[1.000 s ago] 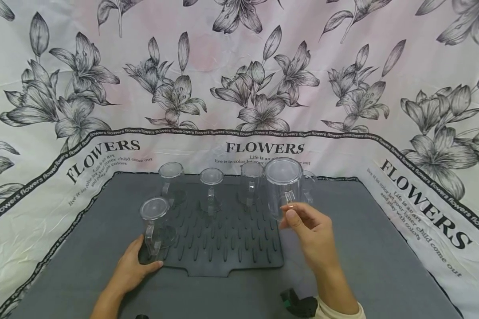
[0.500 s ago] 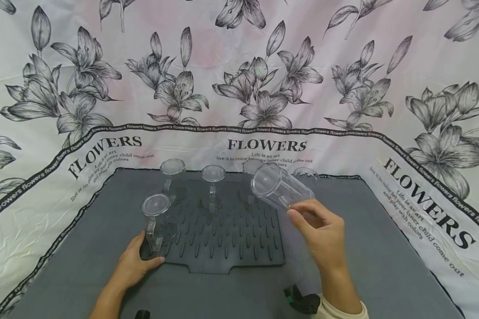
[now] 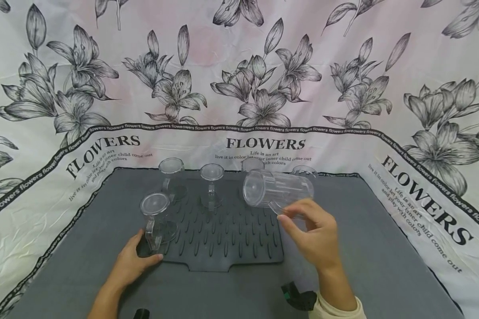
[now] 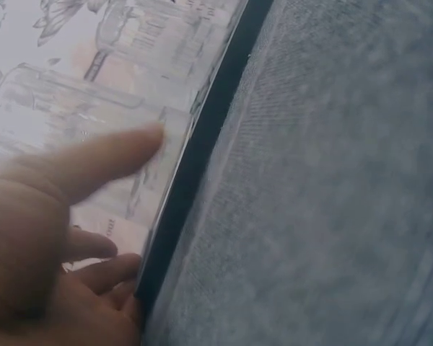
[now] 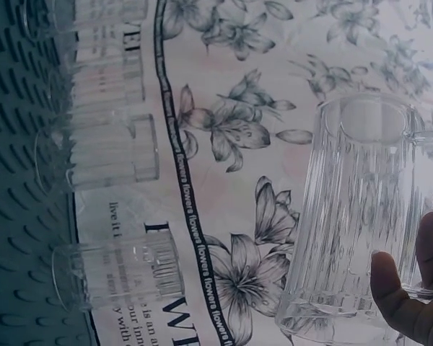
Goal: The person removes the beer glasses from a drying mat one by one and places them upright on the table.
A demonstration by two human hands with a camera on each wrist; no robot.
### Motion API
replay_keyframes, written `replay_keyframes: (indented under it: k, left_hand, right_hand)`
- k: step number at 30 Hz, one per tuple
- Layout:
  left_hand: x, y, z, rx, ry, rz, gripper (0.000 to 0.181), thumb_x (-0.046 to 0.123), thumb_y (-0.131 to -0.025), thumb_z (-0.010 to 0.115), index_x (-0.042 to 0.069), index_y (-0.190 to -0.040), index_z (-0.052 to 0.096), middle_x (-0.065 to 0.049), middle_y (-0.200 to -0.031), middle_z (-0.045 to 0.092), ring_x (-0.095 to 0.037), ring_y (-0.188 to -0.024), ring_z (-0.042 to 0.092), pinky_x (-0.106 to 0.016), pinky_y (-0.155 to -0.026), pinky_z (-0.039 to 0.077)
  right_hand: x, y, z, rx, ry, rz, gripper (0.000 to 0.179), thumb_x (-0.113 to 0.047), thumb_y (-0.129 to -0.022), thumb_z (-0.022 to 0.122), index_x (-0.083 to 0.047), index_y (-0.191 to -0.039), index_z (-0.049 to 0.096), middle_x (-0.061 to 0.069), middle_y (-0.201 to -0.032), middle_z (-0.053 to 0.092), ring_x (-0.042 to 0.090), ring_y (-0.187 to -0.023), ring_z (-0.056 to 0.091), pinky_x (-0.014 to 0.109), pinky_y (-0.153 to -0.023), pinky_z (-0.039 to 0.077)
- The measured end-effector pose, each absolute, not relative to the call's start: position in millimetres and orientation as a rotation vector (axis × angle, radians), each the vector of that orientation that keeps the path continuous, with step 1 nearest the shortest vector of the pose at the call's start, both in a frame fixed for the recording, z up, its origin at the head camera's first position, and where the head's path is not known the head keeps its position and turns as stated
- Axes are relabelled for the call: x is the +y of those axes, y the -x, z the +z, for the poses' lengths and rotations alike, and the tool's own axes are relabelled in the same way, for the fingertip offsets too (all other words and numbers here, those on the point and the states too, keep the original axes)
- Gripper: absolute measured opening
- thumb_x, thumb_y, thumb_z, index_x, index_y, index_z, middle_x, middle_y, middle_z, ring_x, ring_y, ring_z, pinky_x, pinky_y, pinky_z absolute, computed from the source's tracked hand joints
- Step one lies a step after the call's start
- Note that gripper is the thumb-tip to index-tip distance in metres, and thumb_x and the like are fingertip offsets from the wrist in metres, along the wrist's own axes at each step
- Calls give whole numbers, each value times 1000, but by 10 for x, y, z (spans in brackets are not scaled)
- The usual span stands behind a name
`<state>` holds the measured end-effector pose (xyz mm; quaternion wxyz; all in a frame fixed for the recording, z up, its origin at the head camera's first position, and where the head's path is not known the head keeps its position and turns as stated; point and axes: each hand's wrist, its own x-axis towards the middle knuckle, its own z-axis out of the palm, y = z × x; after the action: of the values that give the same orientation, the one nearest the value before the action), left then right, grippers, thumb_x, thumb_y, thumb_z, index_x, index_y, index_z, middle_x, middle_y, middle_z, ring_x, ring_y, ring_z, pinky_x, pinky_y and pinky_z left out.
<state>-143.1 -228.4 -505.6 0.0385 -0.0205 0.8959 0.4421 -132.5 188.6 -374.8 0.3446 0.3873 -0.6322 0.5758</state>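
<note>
My right hand [image 3: 313, 232] pinches the handle of a clear glass mug [image 3: 279, 189] between thumb and fingers. That mug is held sideways in the air over the right part of a dark ridged mat [image 3: 219, 261], one round end facing left. Its ribbed wall shows in the right wrist view. At the mat's near left corner rests my left hand [image 3: 129, 263], its thumb along the front edge and its fingers at the left side. Just beyond it, a mug [image 3: 155, 206] stands upside down on the mat, handle towards me.
Along the mat's back stand more upturned mugs: one at left [image 3: 171, 166], one in the middle [image 3: 212, 172], one at right [image 3: 252, 165]. Another [image 3: 304, 170] is partly hidden behind the held mug. Grey cloth [image 3: 375, 248] surrounds the mat, with a flower-printed curtain [image 3: 263, 88] behind.
The mug in my right hand has tipped from upturned and near upright to nearly horizontal, its round end swinging left and down. My left hand stays at the mat's corner.
</note>
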Motion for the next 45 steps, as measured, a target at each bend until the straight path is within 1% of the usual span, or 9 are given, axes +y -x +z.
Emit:
replay_keyframes:
  k: [7,11,15,18,21,28,32,38,45]
  left_hand:
    - [-2372,1350,-4931,2493,81,1747,102,18,-86,76,-7,-151,1,-31,-153,13,-45,-140,13,-50,-110,21]
    - [-2377,1254,-4716,2537,135,1951,88,14,-91,70,-3,-153,10,-25,-152,25,-38,-138,27,-27,-104,35]
    - [-2291,1219,-4420,2613,138,2170,76,14,-92,68,3,-152,23,-13,-147,41,-23,-130,41,-17,-101,34]
    - [-2184,1226,-4196,2615,29,2315,71,9,-91,68,3,-150,30,-6,-140,49,-14,-125,46,-19,-103,34]
    - [-2040,1240,-3994,2588,-122,2415,66,4,-91,68,1,-148,35,-4,-134,53,-15,-122,49,-17,-98,38]
    - [-1616,1243,-3624,2529,-494,2384,59,2,-93,63,-1,-146,36,-8,-136,49,-23,-126,45,-20,-96,41]
    - [-1328,1288,-3517,2520,-624,2313,59,1,-92,64,0,-145,38,-10,-138,47,-26,-126,45,-30,-99,42]
    - [-1000,1380,-3429,2436,-693,2261,62,6,-90,68,2,-145,38,-11,-138,46,-26,-125,46,-37,-99,43]
    - [-749,1451,-3369,2440,-650,2074,65,25,-91,69,14,-148,39,-7,-141,44,-27,-123,48,-46,-95,45]
  right_hand:
    - [1822,1251,-3637,-1649,-1062,1399,11,11,-76,75,13,-83,66,18,-79,61,18,-75,58,20,-69,50]
    - [1777,1202,-3589,-1622,-1124,1402,11,6,-80,74,13,-83,66,18,-79,60,19,-73,56,20,-67,49]
    - [1750,1184,-3587,-1616,-1151,1379,11,3,-83,74,10,-84,66,17,-79,59,20,-72,55,20,-66,49]
    - [1741,1176,-3583,-1615,-1149,1344,10,3,-83,74,9,-83,66,16,-79,59,21,-73,55,21,-66,49]
    - [1738,1164,-3572,-1618,-1149,1306,10,4,-81,74,9,-82,66,15,-79,59,21,-74,55,22,-67,48]
    - [1733,1150,-3544,-1643,-1142,1246,13,-4,-85,74,6,-81,67,13,-80,59,22,-75,55,22,-67,48]
    - [1724,1133,-3522,-1650,-1135,1210,19,-10,-88,72,6,-81,67,13,-79,59,22,-74,54,22,-67,47]
    - [1698,1122,-3484,-1674,-1129,1139,21,-15,-91,70,3,-81,67,10,-79,59,21,-72,54,23,-67,46]
    - [1652,1103,-3464,-1670,-1127,1078,20,-16,-91,70,1,-79,68,7,-78,60,20,-72,54,22,-66,46]
